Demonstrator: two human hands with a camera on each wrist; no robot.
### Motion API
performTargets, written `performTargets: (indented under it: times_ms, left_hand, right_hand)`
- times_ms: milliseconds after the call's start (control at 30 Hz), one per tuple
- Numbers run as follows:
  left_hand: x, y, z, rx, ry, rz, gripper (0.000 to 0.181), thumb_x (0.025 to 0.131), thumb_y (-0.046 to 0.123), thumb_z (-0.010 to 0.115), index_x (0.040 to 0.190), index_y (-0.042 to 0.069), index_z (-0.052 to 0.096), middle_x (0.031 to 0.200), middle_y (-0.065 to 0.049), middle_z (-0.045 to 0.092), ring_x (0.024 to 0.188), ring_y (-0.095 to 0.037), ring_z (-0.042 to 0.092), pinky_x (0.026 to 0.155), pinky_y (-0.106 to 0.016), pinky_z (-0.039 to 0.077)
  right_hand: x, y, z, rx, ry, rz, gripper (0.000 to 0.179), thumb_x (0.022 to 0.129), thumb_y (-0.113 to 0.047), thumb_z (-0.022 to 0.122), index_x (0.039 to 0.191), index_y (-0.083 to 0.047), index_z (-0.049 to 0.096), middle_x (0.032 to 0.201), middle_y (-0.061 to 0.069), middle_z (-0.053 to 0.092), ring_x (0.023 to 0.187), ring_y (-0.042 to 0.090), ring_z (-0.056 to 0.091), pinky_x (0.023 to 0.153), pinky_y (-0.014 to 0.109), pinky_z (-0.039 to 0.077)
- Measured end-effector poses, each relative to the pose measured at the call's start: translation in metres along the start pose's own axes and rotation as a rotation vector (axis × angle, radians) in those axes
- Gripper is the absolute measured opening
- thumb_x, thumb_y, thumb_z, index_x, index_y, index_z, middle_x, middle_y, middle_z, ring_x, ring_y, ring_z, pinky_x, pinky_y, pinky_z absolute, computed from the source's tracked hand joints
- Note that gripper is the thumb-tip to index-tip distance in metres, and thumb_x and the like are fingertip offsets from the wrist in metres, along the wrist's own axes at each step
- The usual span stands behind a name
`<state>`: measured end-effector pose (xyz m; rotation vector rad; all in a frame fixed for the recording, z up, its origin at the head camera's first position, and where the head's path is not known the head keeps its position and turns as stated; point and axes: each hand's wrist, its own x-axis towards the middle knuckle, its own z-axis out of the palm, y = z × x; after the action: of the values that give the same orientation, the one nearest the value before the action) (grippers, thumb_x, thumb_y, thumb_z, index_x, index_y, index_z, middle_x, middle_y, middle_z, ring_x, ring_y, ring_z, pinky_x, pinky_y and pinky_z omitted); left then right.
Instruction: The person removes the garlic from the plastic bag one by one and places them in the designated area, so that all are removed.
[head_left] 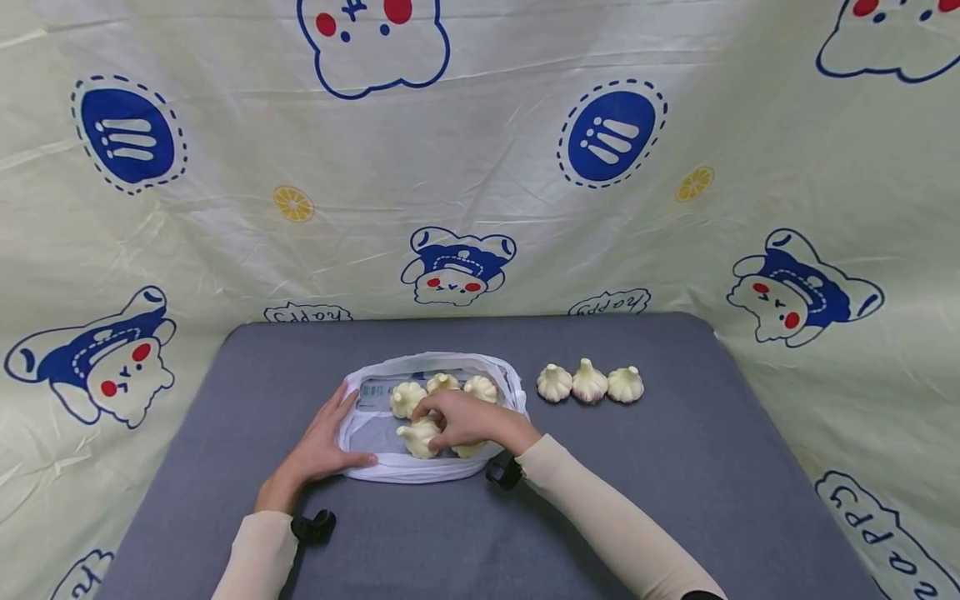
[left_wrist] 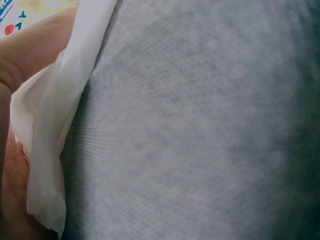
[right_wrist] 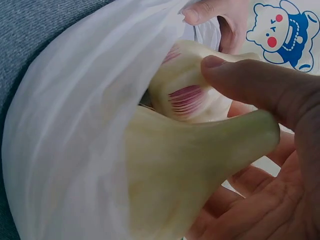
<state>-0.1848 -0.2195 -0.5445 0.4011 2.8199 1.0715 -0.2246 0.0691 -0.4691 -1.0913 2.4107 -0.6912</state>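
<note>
A white plastic bag lies on the table with its mouth spread wide and several garlic bulbs inside, such as one bulb near the back. My right hand reaches into the mouth and pinches a garlic bulb between thumb and fingers. Purple streaks mark that garlic bulb in the right wrist view, where another bulb fills the foreground, partly behind the bag film. My left hand rests spread against the bag's left rim, thumb along the near edge. The bag's folded edge lies against it.
To the right of the bag, three garlic bulbs stand in a row on the grey table cloth. A pale printed curtain hangs behind the table. Each wrist carries a small black camera.
</note>
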Motion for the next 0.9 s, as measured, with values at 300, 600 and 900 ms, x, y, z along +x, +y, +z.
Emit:
performTargets:
  times_ms: [300,600,900]
  left_hand:
    - [0.0003,-0.0002,-0.0011,0.01,0.001,0.005,0.119,0.07,0.044,0.09,0.161,0.001,0.027,0.172,-0.022,0.009,0.154,-0.053,0.014,0.117,-0.074,0.021]
    - [-0.001,-0.0001,-0.0008,0.0,-0.005,-0.011,0.119,0.07,0.044,0.091,0.162,0.002,0.027,0.173,-0.021,0.008,0.154,-0.052,0.013,0.117,-0.075,0.02]
    - [-0.0005,-0.0008,0.0007,-0.008,-0.007,-0.012,0.119,0.071,0.046,0.09,0.162,0.003,0.026,0.173,-0.02,0.008,0.154,-0.052,0.013,0.117,-0.075,0.021]
  right_hand:
    - [0.0013,-0.0022,0.0029,0.017,0.005,0.026,0.043,0.086,-0.014,0.083,0.127,-0.012,0.069,0.123,0.002,0.071,0.098,0.012,0.069,0.086,0.024,0.054]
    - [0.0046,-0.0038,0.0065,0.0,0.023,0.011,0.038,0.085,-0.015,0.082,0.122,-0.014,0.072,0.105,-0.002,0.069,0.082,0.009,0.058,0.074,0.022,0.046]
    - [0.0031,-0.0035,0.0061,0.052,0.041,0.026,0.038,0.086,-0.013,0.08,0.123,-0.015,0.072,0.108,-0.002,0.07,0.085,0.009,0.06,0.076,0.022,0.049]
